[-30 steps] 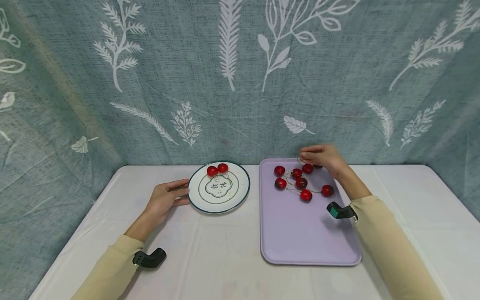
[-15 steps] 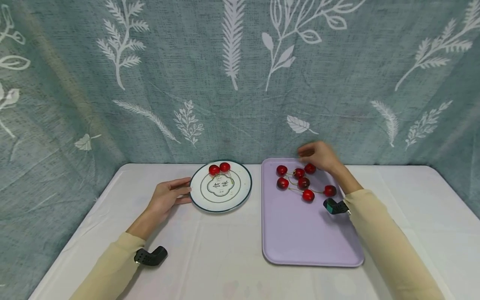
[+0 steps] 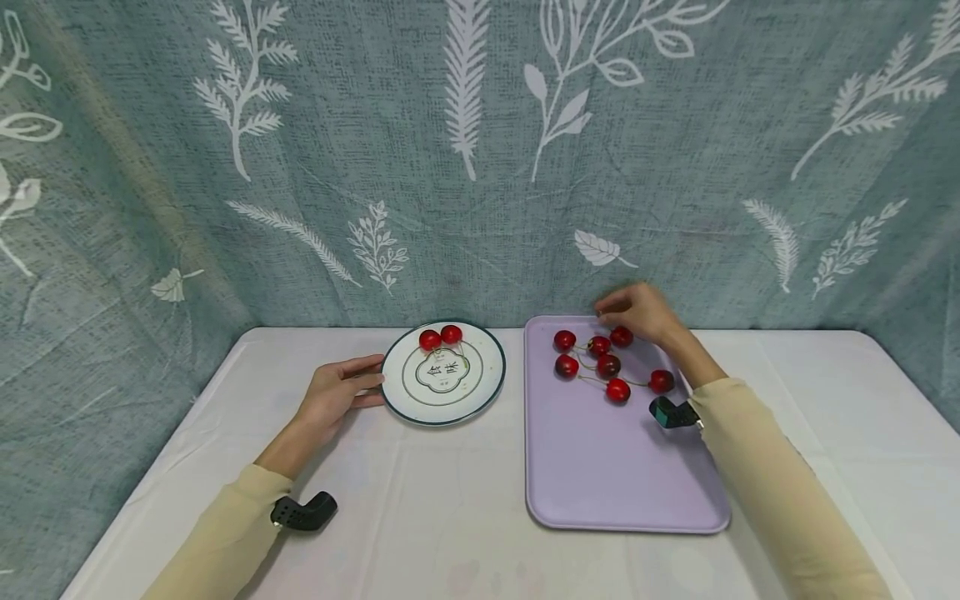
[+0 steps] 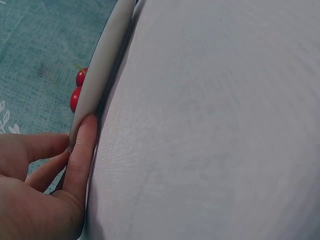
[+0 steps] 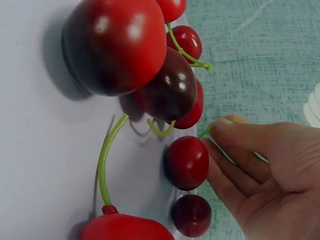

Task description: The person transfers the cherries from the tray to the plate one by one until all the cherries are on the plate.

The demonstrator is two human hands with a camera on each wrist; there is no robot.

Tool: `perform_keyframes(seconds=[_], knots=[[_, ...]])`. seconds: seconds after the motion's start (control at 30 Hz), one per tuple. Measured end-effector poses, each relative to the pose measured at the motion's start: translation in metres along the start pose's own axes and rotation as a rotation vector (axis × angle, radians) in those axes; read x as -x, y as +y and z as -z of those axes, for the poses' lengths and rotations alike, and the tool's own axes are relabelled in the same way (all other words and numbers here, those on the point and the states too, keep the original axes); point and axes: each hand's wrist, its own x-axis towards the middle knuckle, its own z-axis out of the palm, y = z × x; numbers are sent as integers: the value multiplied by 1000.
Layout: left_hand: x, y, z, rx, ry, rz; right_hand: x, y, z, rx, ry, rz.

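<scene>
My left hand (image 3: pixel 330 396) lies at the left rim of a white plate (image 3: pixel 442 408) with a dark edge. Its straight fingers (image 4: pixel 82 150) touch the rim in the left wrist view. Two red cherries (image 3: pixel 440 337) with stems sit at the plate's back. My right hand (image 3: pixel 645 312) is over the back edge of a lilac tray (image 3: pixel 615 475). In the right wrist view its fingertips pinch the green stem of a dark red cherry (image 5: pixel 186 163), which hangs close to or rests on the tray; which one I cannot tell. Another dark cherry (image 5: pixel 191 215) lies beside it.
Several more cherries (image 3: pixel 608 366) lie in the tray's back half, some stems crossing. A white cloth (image 3: pixel 435 492) covers the table. Behind it hangs a green leaf-patterned curtain (image 3: pixel 405 250), close to the tray's back edge.
My right hand has shifted slightly left and back, its fingers closing on the stem. The left hand stays at the plate rim. The whole head view has shifted a little.
</scene>
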Motion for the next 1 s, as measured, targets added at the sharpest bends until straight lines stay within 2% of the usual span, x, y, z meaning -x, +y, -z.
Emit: perform_keyframes(seconds=[0.3, 0.63, 0.87, 1.0], knots=[[0, 0, -1, -1, 8, -1, 1, 1, -3, 8, 16, 28], [0, 3, 0, 8, 14, 24, 5, 2, 8, -50, -4, -12], [0, 4, -1, 8, 15, 30, 7, 4, 17, -169, -20, -64], [0, 4, -1, 17, 12, 32, 8, 3, 21, -234, -23, -65]])
